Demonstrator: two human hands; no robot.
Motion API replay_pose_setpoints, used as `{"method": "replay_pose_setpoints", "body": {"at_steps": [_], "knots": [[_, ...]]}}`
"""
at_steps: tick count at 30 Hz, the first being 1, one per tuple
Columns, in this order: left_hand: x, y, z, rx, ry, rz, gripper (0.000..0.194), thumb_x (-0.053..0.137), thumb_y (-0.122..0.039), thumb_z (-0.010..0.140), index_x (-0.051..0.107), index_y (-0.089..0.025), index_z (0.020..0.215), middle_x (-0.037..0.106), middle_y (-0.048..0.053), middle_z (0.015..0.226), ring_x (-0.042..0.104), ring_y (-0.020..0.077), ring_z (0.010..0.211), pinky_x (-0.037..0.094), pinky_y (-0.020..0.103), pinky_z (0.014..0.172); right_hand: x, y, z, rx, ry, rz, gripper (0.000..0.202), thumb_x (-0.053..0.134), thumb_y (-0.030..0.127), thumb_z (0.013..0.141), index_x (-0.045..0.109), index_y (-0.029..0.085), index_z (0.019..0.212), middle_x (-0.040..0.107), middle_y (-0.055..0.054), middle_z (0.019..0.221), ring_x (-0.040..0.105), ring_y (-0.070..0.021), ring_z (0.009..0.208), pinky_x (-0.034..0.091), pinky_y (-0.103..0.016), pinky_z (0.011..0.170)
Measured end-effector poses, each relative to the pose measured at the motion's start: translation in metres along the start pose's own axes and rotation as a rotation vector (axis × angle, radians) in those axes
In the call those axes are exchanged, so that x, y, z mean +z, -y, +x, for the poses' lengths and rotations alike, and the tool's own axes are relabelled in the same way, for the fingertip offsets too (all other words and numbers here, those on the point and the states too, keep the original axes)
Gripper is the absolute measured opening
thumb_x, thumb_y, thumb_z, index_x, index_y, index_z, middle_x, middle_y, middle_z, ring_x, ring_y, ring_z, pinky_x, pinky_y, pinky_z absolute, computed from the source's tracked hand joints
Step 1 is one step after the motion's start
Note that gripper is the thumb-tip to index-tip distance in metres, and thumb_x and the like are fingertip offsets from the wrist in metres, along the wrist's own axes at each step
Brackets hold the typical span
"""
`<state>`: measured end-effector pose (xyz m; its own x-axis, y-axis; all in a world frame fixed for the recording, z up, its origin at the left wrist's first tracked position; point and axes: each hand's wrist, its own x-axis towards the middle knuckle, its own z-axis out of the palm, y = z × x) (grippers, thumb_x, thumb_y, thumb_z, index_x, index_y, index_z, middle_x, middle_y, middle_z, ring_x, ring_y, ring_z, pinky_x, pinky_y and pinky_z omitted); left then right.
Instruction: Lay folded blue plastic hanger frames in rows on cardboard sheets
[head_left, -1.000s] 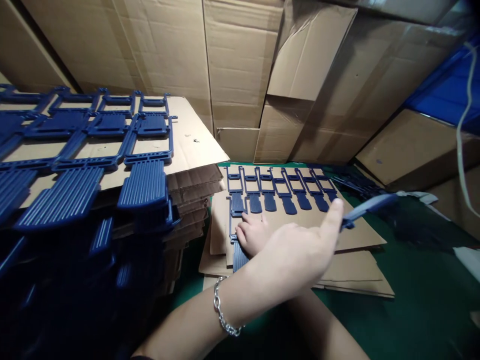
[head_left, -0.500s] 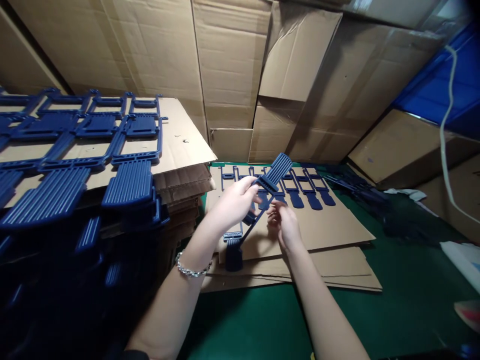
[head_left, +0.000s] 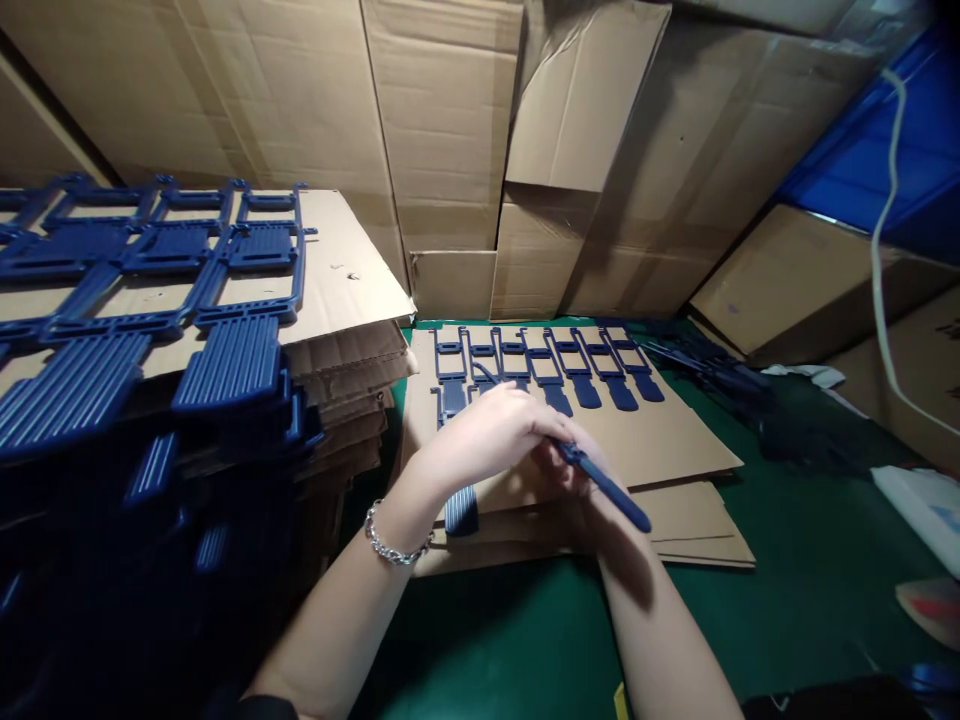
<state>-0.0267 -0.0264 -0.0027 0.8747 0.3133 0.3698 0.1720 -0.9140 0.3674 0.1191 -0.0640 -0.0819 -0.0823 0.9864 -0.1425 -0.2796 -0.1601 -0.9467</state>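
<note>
Between my two hands is a dark blue plastic frame part, turned nearly edge-on, its flat end pointing down toward my right forearm. My left hand, with a chain bracelet at the wrist, is closed over the part from above. My right hand is closed around its middle from below; most of those fingers are hidden. Behind, a row of similar blue frame parts lies on a cardboard sheet. Another ribbed part lies by the sheet's left edge, partly covered by my left arm.
At left stands a tall stack of cardboard layers bearing larger blue ribbed frames. Dark parts are heaped at right on the green table. Cardboard boxes wall the back; a pale cable hangs at right.
The blue frame part has swung from ribbed end up to lying edge-on, its end now toward the lower right. My left hand has moved right and down over it, close against my right hand.
</note>
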Motion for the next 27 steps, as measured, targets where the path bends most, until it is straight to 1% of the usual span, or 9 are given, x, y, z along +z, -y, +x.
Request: {"method": "replay_pose_setpoints", "body": {"at_steps": [3, 7, 10, 12, 13, 15, 18, 22, 27], "knots": [[0.008, 0.01, 0.0, -0.107, 0.053, 0.103, 0.031, 0.042, -0.006, 0.079, 0.068, -0.02, 0.09, 0.064, 0.003, 0.105, 0.056, 0.0156, 0.1, 0.041, 0.029, 0.092, -0.001, 0.004, 0.005, -0.059, -0.165, -0.016, 0.029, 0.062, 0.041, 0.066, 0.055, 0.016, 0.08, 0.046, 0.005, 0.054, 0.041, -0.0071, 0.046, 0.037, -0.019, 0.044], [0.001, 0.027, -0.006, -0.488, 0.051, 0.292, 0.036, 0.045, -0.01, 0.078, 0.058, -0.016, 0.111, 0.048, 0.01, 0.128, 0.043, 0.0215, 0.118, 0.036, 0.033, 0.098, 0.0, -0.002, 0.01, -0.122, -0.349, -0.241, 0.047, 0.057, 0.035, 0.071, 0.053, 0.016, 0.114, 0.042, 0.007, 0.051, 0.035, -0.007, 0.04, 0.034, -0.02, 0.04], [-0.004, 0.042, -0.01, -0.821, 0.266, 0.327, 0.059, 0.064, -0.024, 0.07, 0.045, -0.015, 0.125, 0.039, 0.015, 0.134, 0.035, 0.0285, 0.124, 0.034, 0.037, 0.099, 0.004, -0.012, 0.011, -0.133, -0.367, -0.442, 0.062, 0.053, 0.034, 0.075, 0.04, 0.016, 0.133, 0.04, 0.007, 0.048, 0.037, -0.0094, 0.04, 0.04, -0.024, 0.045], [-0.003, 0.051, -0.011, -0.935, 0.391, 0.305, 0.081, 0.074, -0.033, 0.059, 0.038, -0.017, 0.131, 0.036, 0.017, 0.136, 0.031, 0.0313, 0.126, 0.034, 0.038, 0.099, 0.007, -0.017, 0.012, -0.087, -0.363, -0.563, 0.061, 0.049, 0.035, 0.077, 0.04, 0.015, 0.134, 0.042, 0.006, 0.048, 0.038, -0.0103, 0.04, 0.043, -0.027, 0.048], [-0.001, 0.055, -0.012, -0.96, 0.426, 0.295, 0.088, 0.075, -0.034, 0.057, 0.035, -0.018, 0.133, 0.034, 0.018, 0.136, 0.031, 0.0316, 0.126, 0.034, 0.038, 0.099, 0.009, -0.018, 0.012, -0.069, -0.361, -0.613, 0.059, 0.048, 0.034, 0.078, 0.04, 0.015, 0.134, 0.049, 0.003, 0.053, 0.04, -0.0107, 0.042, 0.044, -0.029, 0.051], [0.004, 0.06, -0.013, -0.988, 0.471, 0.279, 0.092, 0.075, -0.035, 0.056, 0.029, -0.021, 0.136, 0.032, 0.018, 0.137, 0.033, 0.0309, 0.126, 0.034, 0.037, 0.098, 0.012, -0.02, 0.013, -0.067, -0.36, -0.699, 0.056, 0.045, 0.031, 0.079, 0.042, 0.015, 0.133, 0.062, -0.005, 0.078, 0.051, -0.0124, 0.053, 0.047, -0.03, 0.061], [0.009, 0.062, -0.015, -0.99, 0.502, 0.276, 0.094, 0.074, -0.035, 0.055, 0.028, -0.022, 0.136, 0.032, 0.018, 0.137, 0.037, 0.0302, 0.123, 0.038, 0.036, 0.095, 0.016, -0.021, 0.014, -0.079, -0.358, -0.808, 0.053, 0.042, 0.026, 0.08, 0.043, 0.014, 0.132, 0.056, -0.011, 0.114, 0.058, -0.015, 0.079, 0.046, -0.029, 0.078], [0.011, 0.062, -0.015, -0.981, 0.544, 0.291, 0.094, 0.074, -0.035, 0.057, 0.026, -0.024, 0.137, 0.036, 0.019, 0.134, 0.041, 0.03, 0.121, 0.04, 0.036, 0.093, 0.022, -0.024, 0.015, -0.045, -0.329, -0.907, 0.052, 0.04, 0.026, 0.082, 0.041, 0.013, 0.133, 0.058, -0.011, 0.112, 0.057, -0.0178, 0.091, 0.045, -0.029, 0.08], [0.013, 0.064, -0.014, -0.962, 0.572, 0.284, 0.093, 0.073, -0.032, 0.057, 0.026, -0.023, 0.137, 0.039, 0.021, 0.13, 0.044, 0.031, 0.117, 0.041, 0.036, 0.09, 0.031, -0.021, 0.008, 0.02, -0.347, -1.097, 0.049, 0.035, 0.024, 0.084, 0.042, 0.016, 0.133, 0.062, -0.012, 0.102, 0.059, -0.0203, 0.089, 0.045, -0.029, 0.077]]}}
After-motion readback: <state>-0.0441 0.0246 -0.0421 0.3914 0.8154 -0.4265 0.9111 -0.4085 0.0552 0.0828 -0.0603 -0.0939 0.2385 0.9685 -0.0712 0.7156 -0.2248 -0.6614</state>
